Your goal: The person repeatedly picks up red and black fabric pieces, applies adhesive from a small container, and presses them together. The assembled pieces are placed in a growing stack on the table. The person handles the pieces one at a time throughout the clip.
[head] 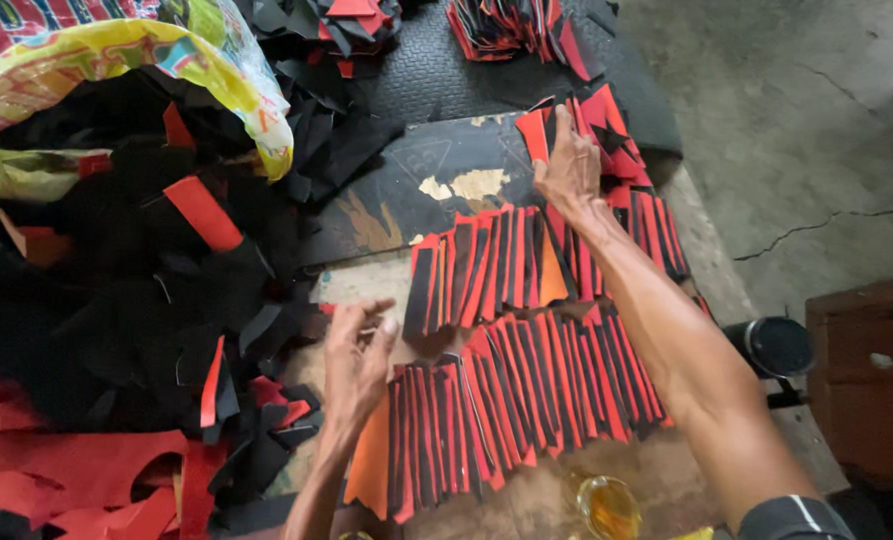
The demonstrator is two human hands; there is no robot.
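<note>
Right hand (pixel 570 165) is stretched out to the far side, palm down, fingers flat and together, pressing on a bunch of red and black pieces (pixel 607 130) at the far end of the worktop; not pinching anything, just resting on them. Left hand (pixel 357 360) hangs nearer, fingers loosely curled w/ thumb toward fingertips, just left of the fanned rows; can't tell if it has anything between the fingers. Between the two hands lie the overlapped strips: far row (pixel 497 265) and near row (pixel 527 400), red/black alternating, edges overlapping like shingles, on a worn board (pixel 437 180) w/ peeling patches. Left of all that, a big heap of black and red offcuts (pixel 137 300) spilling from a printed plastic sack (pixel 117 50). More stacks (pixel 512 25) sit far off on a dark mat. Near edge: small glass of yellowish liquid (pixel 609 507). Right side: a black cylinder thing (pixel 775 347) and a wooden stool (pixel 872 380) on the cracked concrete floor (pixel 807 120).
</note>
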